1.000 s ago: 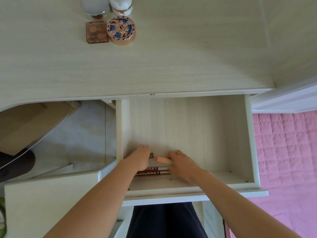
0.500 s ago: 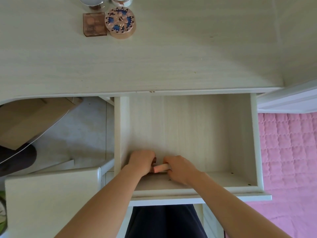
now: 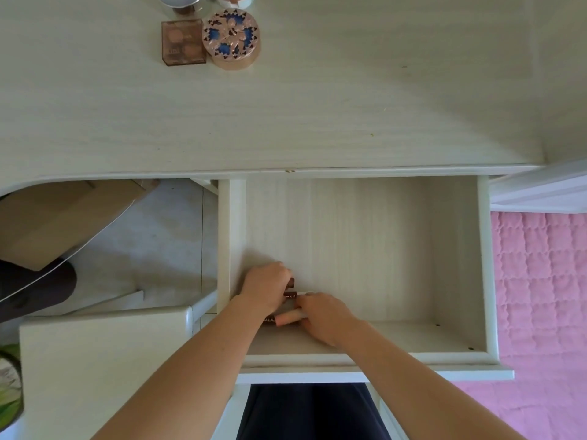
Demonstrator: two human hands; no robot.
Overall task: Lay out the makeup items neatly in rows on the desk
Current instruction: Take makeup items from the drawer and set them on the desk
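Both hands work in the open drawer. The left hand curls around brown makeup pencils; the right hand pinches a peach tube, apparently gathering them for the desk.

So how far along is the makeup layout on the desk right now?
Early. Done: a square palette and a round patterned compact sit side by side on the desk, with two more items cut off at the top edge. In hand: the left hand and right hand gather slim tubes in the open drawer. Left: laying those tubes out on the desk.
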